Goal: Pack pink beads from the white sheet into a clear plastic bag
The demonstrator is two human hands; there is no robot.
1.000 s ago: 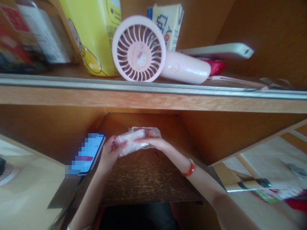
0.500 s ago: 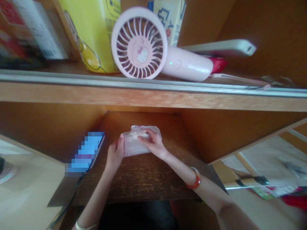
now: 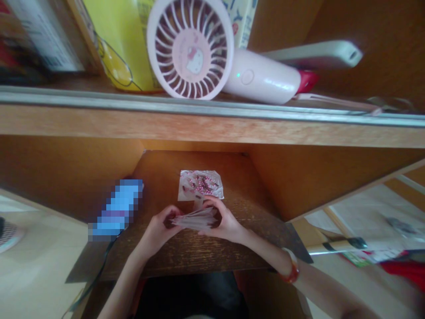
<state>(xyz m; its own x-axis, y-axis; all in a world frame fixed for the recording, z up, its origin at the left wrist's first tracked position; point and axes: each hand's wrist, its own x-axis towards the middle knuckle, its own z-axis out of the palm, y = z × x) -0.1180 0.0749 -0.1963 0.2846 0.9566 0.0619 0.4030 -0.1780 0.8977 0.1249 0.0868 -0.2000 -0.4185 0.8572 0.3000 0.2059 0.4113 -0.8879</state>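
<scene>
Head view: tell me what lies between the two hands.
A stack of clear plastic bags lies between the left hand and right hand, in the head view.

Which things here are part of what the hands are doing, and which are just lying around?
In use: left hand, right hand, folded clear plastic, packet of pink beads.
Lying about: phone, pink fan, yellow container, carton, white device.

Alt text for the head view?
Left hand and right hand hold a stack of clear plastic sheets over a wooden desk beside a clear packet of pink beads. A pink handheld fan sits on the shelf above.
</scene>
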